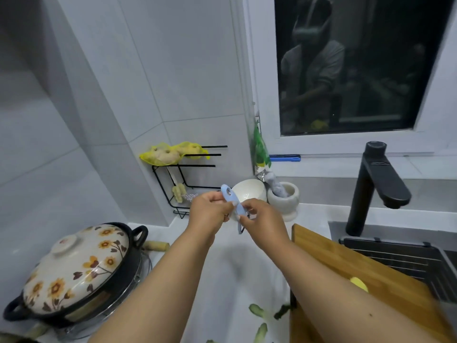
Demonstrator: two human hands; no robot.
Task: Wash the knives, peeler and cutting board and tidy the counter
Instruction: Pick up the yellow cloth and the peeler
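A light blue peeler (231, 198) is held up over the white counter, in front of a cream bowl (251, 191). My left hand (210, 214) grips its upper handle part. My right hand (259, 219) pinches its lower end, where the dark blade part hangs down. The wooden cutting board (351, 276) lies to the right, overhanging the sink (400, 258), with a yellow scrap (359, 283) on it. No knife is visible.
A flowered clay pot (74, 268) sits on the stove at left. A black wire rack (188, 184) with sponges stands at the back wall. A stone mortar (284, 198) and a black faucet (376, 184) are at right. Green peel scraps (258, 313) lie on the counter.
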